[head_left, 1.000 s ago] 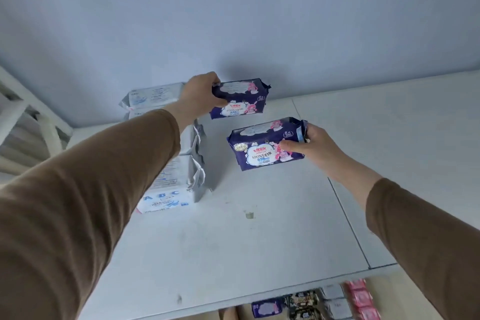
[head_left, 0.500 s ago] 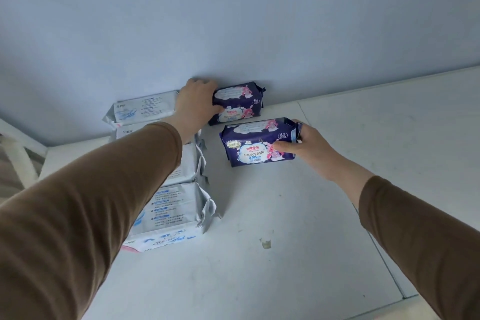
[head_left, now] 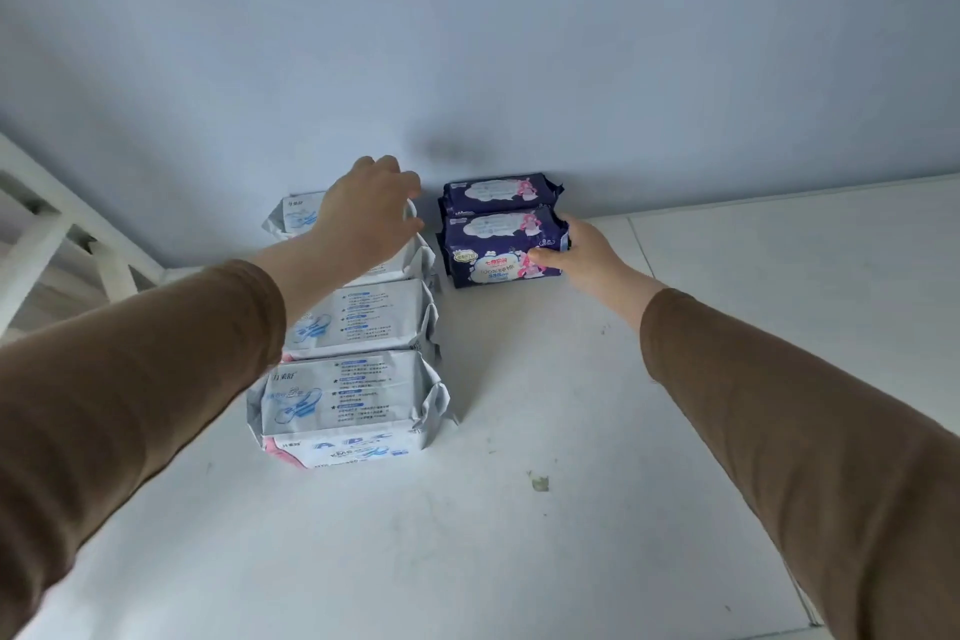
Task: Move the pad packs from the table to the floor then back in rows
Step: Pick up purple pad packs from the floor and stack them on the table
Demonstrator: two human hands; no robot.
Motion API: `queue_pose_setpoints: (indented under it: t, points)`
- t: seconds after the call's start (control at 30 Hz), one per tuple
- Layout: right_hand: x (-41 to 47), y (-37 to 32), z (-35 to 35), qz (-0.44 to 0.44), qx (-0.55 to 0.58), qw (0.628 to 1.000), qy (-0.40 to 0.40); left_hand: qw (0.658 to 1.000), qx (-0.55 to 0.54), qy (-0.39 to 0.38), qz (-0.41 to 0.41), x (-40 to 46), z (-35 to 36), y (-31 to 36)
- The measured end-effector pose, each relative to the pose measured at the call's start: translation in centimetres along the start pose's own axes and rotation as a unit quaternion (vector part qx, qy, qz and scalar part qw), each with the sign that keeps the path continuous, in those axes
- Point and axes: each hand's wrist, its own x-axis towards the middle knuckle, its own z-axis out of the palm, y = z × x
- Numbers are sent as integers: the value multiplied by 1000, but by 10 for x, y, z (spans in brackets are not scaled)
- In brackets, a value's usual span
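My right hand (head_left: 582, 255) pinches the right end of the near dark-blue pack (head_left: 501, 247), thumb on its front, as it rests on the white tabletop (head_left: 519, 535). My left hand (head_left: 369, 213) hovers loose and holding nothing above the far end of a row of white packs (head_left: 353, 364). A 2nd dark-blue pack (head_left: 498, 190) sits just behind the 1st, against the pale blue wall (head_left: 467, 42). White rails (head_left: 41, 234) show at far left.
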Motion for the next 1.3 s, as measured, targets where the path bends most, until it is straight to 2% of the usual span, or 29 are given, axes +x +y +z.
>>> queue_pose_setpoints:
  t: [0.13, 0.27, 0.37, 0.53, 0.67, 1.0, 1.3]
  points:
    - [3, 4, 4, -27, -76, 997, 2, 1000, 6, -4, -24, -25, -3, 8]
    - [-3, 1, 10, -40, -134, 989, 45, 998, 7, -8, -65, -52, -2, 24]
    - [-11, -4, 10, -20, -144, 987, 74, 995, 14, -1, -98, -73, -4, 38]
    - [-53, -19, -2, -15, -175, 982, 76, 991, 7, 1, -132, -115, -9, 55]
    - [-112, -26, -10, -28, -259, 963, 74, 990, -25, 21, -140, -154, -18, 70]
    - [-304, -24, 0, -74, -294, 952, 42, 989, -91, 13, -113, -295, -19, 118]
    - [-480, 43, 43, -65, -304, 949, 57, 986, -149, -43, -54, -456, 43, 177]
